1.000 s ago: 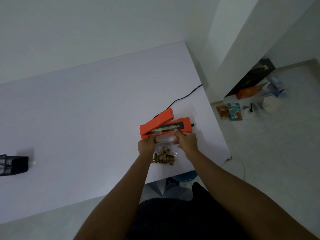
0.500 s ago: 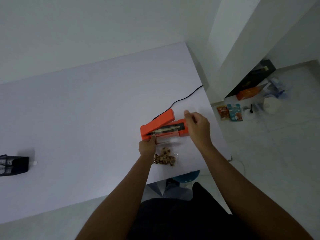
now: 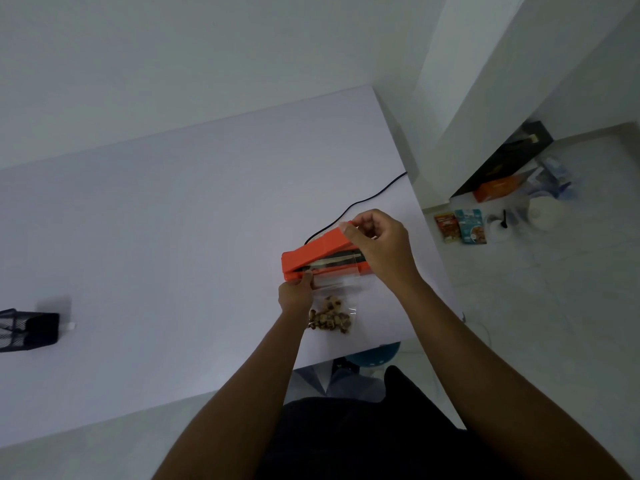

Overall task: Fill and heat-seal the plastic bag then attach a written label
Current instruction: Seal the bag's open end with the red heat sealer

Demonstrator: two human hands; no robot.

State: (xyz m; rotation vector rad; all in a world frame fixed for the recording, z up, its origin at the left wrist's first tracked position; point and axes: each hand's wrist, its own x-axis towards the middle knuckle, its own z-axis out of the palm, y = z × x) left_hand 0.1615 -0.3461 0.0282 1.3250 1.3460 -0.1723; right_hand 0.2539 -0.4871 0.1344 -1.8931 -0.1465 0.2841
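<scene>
An orange heat sealer (image 3: 311, 252) lies on the white table (image 3: 173, 237) near its right edge, its lid raised at an angle. A clear plastic bag (image 3: 334, 289) holding brown nuts (image 3: 330, 318) lies in front of it, its open top resting across the sealing bar. My left hand (image 3: 294, 294) pinches the bag's left edge by the sealer's near corner. My right hand (image 3: 379, 245) grips the raised free end of the lid with thumb and fingers.
A black power cord (image 3: 367, 199) runs from the sealer off the table's right edge. A black mesh holder (image 3: 27, 329) stands at the far left. Food packets (image 3: 462, 225), a box and containers lie on the floor to the right. A blue stool (image 3: 374, 353) shows under the table.
My right hand let go of the bag's right edge, rose to the sealer's lid and took hold of its free end. My left hand stayed on the bag.
</scene>
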